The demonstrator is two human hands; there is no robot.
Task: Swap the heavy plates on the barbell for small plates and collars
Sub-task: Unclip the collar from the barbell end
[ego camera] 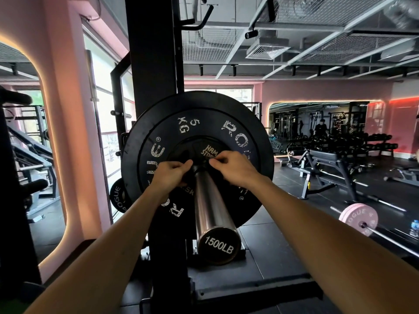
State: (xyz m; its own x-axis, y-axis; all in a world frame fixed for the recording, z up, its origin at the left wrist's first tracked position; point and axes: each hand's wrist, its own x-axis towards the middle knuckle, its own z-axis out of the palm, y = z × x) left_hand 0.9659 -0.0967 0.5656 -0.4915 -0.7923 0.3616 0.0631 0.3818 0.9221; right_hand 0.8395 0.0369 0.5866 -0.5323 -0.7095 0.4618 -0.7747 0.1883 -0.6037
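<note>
1. Pinching a small black iron plate (199,150) at its lower rim: left hand (170,174) and right hand (233,169) curl round either side of the hub.
2. It sits on the chrome steel barbell sleeve (209,200), flat against a large black rubber 5 kg bumper plate (156,132).
3. Likely light, rigid, smooth-edged. Grip the rim on opposite sides and slide it straight; tilting could bind it.

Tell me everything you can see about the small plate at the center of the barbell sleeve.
The small plate is black, round and looks like metal, with partly hidden orange lettering. It sits upright on the chrome sleeve, flat against the larger black 5 KG plate. The left hand and right hand pinch at its hub on either side of the sleeve, covering its lower half.
</note>
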